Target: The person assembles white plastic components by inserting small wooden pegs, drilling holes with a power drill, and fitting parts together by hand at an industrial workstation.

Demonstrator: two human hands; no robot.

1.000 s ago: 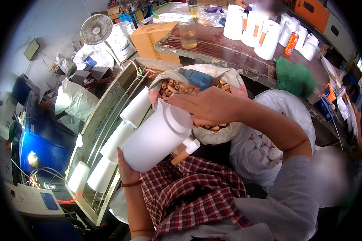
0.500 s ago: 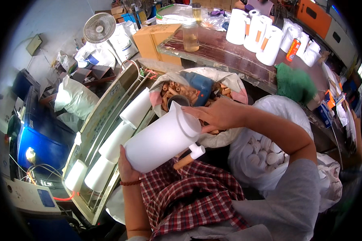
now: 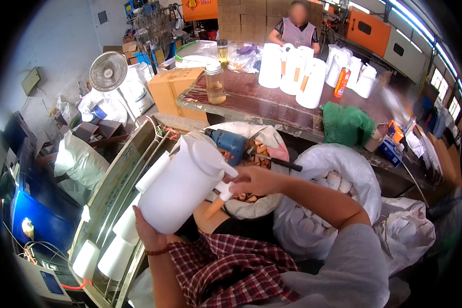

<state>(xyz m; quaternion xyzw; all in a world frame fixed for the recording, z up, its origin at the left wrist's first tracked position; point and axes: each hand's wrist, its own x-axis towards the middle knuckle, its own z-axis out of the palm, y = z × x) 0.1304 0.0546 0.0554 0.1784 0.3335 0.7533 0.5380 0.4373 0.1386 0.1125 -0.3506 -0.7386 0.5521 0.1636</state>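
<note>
A white plastic jug (image 3: 164, 190) leans in front of me, its top pointing away and to the right. My left hand (image 3: 150, 231) supports it, closed around the base end. At the top sits a white lid (image 3: 206, 154) with a tab sticking out. My right hand (image 3: 256, 179) has its fingers curled at the tab and the upper end of the handle (image 3: 210, 209), which has a tan grip. The right fingertips are partly hidden. Just beyond the jug, a blue power drill (image 3: 229, 143) rests on a sack (image 3: 274, 141) of tan grips.
White jug bodies (image 3: 115, 259) lie along a wooden trough at left. A white bag (image 3: 354, 159) of white lids stands at right. On the dark table (image 3: 251, 97) are white jugs (image 3: 311, 84), a red can (image 3: 342, 82), a glass bottle (image 3: 215, 84) and green cloth (image 3: 346, 124). A person (image 3: 297, 31) sits behind.
My right hand has shifted from the jug's rim to the lid tab and handle. The jug has turned more upright, showing its lid. The view has tilted up, bringing the person into sight.
</note>
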